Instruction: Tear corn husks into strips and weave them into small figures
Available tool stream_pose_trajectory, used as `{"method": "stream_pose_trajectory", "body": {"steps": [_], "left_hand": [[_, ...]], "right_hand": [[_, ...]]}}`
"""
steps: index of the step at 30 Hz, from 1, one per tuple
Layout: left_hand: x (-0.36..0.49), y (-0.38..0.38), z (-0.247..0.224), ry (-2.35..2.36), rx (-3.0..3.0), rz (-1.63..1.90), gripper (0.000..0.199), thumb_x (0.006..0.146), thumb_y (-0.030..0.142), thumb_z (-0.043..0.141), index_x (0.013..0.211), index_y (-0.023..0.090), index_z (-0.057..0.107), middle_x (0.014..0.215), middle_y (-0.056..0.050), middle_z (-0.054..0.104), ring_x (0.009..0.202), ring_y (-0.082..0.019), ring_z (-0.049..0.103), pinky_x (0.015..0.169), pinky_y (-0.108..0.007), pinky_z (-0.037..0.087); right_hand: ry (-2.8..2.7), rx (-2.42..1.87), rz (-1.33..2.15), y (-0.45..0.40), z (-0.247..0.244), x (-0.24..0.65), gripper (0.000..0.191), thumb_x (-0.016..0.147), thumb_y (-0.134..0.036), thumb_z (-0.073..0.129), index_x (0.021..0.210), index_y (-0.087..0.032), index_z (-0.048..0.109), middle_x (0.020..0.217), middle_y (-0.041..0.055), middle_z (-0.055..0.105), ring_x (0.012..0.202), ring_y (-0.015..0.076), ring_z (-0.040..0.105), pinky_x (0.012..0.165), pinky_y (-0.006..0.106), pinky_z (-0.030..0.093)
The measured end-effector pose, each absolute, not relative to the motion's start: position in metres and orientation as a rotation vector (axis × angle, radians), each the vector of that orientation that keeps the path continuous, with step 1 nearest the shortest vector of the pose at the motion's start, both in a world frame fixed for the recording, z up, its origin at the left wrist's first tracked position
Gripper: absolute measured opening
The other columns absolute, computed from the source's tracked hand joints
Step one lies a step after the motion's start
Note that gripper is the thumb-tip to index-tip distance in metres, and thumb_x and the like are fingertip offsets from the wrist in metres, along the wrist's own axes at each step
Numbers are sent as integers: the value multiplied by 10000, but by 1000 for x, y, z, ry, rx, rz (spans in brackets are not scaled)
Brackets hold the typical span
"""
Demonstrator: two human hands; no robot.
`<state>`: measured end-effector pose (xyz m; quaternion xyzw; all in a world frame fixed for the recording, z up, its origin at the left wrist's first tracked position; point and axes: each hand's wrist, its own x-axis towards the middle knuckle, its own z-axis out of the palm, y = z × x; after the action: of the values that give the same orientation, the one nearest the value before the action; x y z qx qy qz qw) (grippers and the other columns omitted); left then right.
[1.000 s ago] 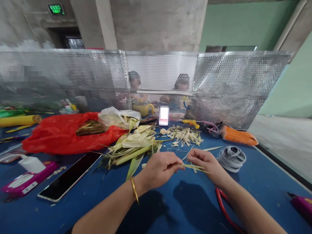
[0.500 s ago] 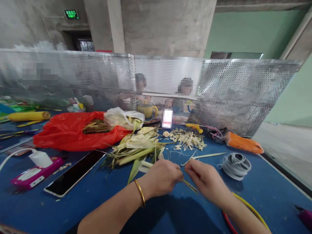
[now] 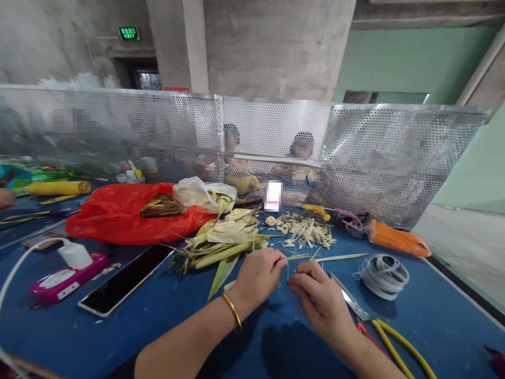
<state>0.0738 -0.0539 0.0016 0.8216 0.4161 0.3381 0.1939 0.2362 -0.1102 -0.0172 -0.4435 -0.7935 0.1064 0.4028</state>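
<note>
My left hand (image 3: 262,273), with a gold bangle on the wrist, is closed in a pinch on a thin yellow-green husk strip (image 3: 296,257) that points right. Just right of it, my right hand (image 3: 315,289) has its fingers curled together; what they hold, if anything, is too small to name. Scissors (image 3: 360,310) with red and yellow handles lie beside and partly under my right forearm. Behind my left hand is a pile of pale green husks (image 3: 226,237). Shredded pale scraps (image 3: 307,230) lie beyond both hands. A ball of grey string (image 3: 384,276) sits to the right.
At left are a black phone (image 3: 128,279), a purple power strip (image 3: 69,279) and a red plastic bag (image 3: 114,213). An orange packet (image 3: 398,238) lies at right. A perforated metal screen (image 3: 272,126) stands behind, people beyond it. Another person's hand (image 3: 6,199) shows at far left.
The strip at my left hand now points right at the fingertips instead of down towards me. My right hand has moved slightly nearer me, and the scissors' blades have come into view.
</note>
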Motion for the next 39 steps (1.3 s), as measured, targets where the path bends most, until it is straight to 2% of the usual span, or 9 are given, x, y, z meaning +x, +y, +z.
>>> {"method": "stream_pose_trajectory", "body": {"steps": [3,8,15,21,25,28,31,36,39], "left_hand": [[75,-55,-2,1176,2374,855,266,873,186,421,828,190,683,848,-51,690,793,-177,605,711,-264,401],[76,-56,-4,1201,2437,799,282,896,229,405,830,185,676,858,-56,685,816,-186,604,732,-277,396],[77,-58,-8,1189,2677,606,298,901,220,390,783,161,657,788,-79,651,750,-194,590,689,-282,397],[71,-61,6,529,2655,483,219,879,222,487,810,180,691,775,-48,663,714,-153,590,673,-240,401],[71,-63,17,615,2139,736,215,870,280,516,822,172,696,706,-18,639,641,-117,560,616,-199,412],[75,-62,16,824,1821,896,241,858,301,500,809,153,682,655,-4,619,564,-114,531,549,-205,407],[78,-58,11,1024,1843,996,247,852,275,485,774,154,686,665,-11,643,589,-131,553,578,-222,411],[75,-56,-2,1133,2371,966,266,885,241,454,764,181,683,797,-37,680,778,-166,601,712,-252,406],[73,-56,-6,980,2682,696,265,883,201,434,792,172,682,763,-49,656,725,-169,592,660,-256,398]], "right_hand": [[-2023,-996,349,-110,-16,238,165,925,-222,427,871,-233,582,1075,89,585,975,191,572,804,291,454],[-1925,-1036,575,-108,-14,237,209,958,-250,373,824,-221,530,792,28,594,746,148,560,691,259,451],[-2126,-1041,476,-116,-3,232,184,923,-198,399,813,-205,546,776,32,579,718,151,501,646,263,382],[-1425,-1075,1272,-100,10,261,207,812,-316,587,670,-170,550,643,-9,543,522,89,394,519,226,320],[-957,-876,1609,-93,2,261,203,703,-290,695,661,-176,532,645,-20,533,529,87,457,547,223,382],[-845,-834,1544,-96,-8,245,182,717,-301,703,725,-189,561,742,-5,587,647,113,554,637,235,434],[-991,-907,1289,-103,-14,232,182,805,-360,630,755,-197,569,817,20,618,776,153,585,714,265,446],[-1727,-1129,616,-114,-7,231,211,891,-336,504,758,-196,590,733,25,590,691,158,511,658,272,386],[-1885,-1223,554,-112,2,241,213,874,-316,518,705,-202,580,680,9,573,657,150,462,627,266,342]]}}
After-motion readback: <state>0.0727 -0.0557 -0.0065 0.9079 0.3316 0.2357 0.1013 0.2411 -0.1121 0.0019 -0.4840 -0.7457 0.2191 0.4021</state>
